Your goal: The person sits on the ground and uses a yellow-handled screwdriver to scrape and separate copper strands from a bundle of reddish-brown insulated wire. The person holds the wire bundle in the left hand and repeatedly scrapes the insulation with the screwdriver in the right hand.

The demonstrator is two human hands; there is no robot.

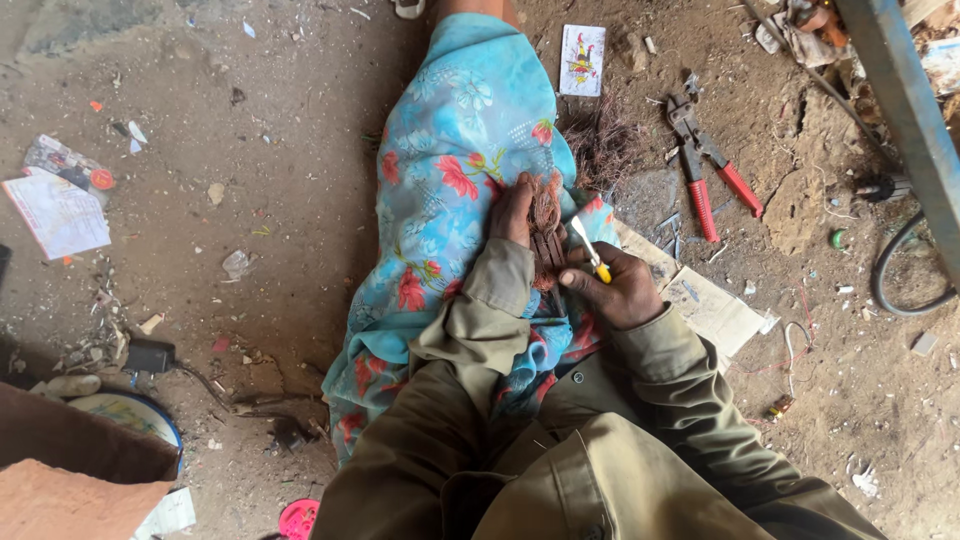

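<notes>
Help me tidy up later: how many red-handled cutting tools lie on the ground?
1: the red-handled cutter lies on the dirt to the right of the flowered cloth. Others may be hidden outside the view.

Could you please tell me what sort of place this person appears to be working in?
Probably an informal scrap-wire workshop with a dirt floor. Red-handled cutters lie on the ground by loose wire strands, and the left hand holds a coppery wire bundle.

Littered dirt floor (250,150), daylight.
</notes>
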